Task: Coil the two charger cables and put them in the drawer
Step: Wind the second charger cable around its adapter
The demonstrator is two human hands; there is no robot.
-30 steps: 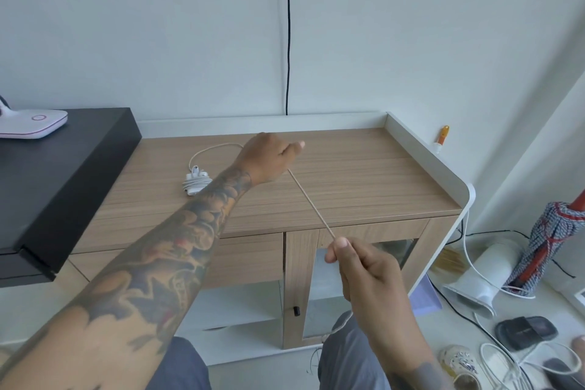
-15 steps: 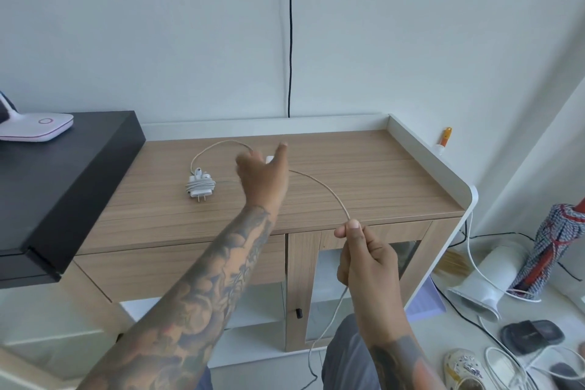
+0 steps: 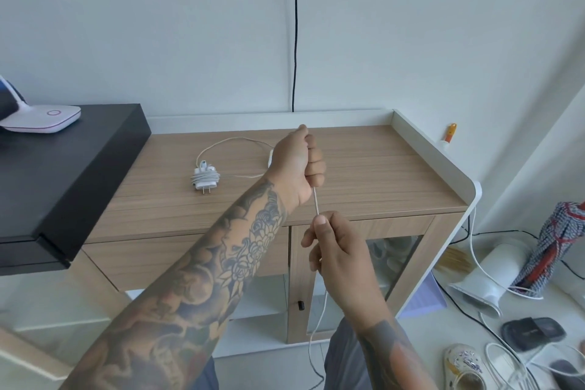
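**One cable in my hands, one coiled on the table**

My left hand (image 3: 299, 165) is curled in a fist around the thin white charger cable (image 3: 315, 203), above the light wooden table (image 3: 380, 174). My right hand (image 3: 338, 250) pinches the same cable just below, thumb on top, and the rest hangs down toward the floor. The other white charger with its cable wound around the plug block (image 3: 205, 179) lies on the table to the left, with a loose loop trailing behind my left hand.

We see charger (image 3: 205, 180): white, cable wound round it, prongs near, lying left on cabinet top | cable (image 3: 316, 203): pale, taut between our hands, tail hanging floorward
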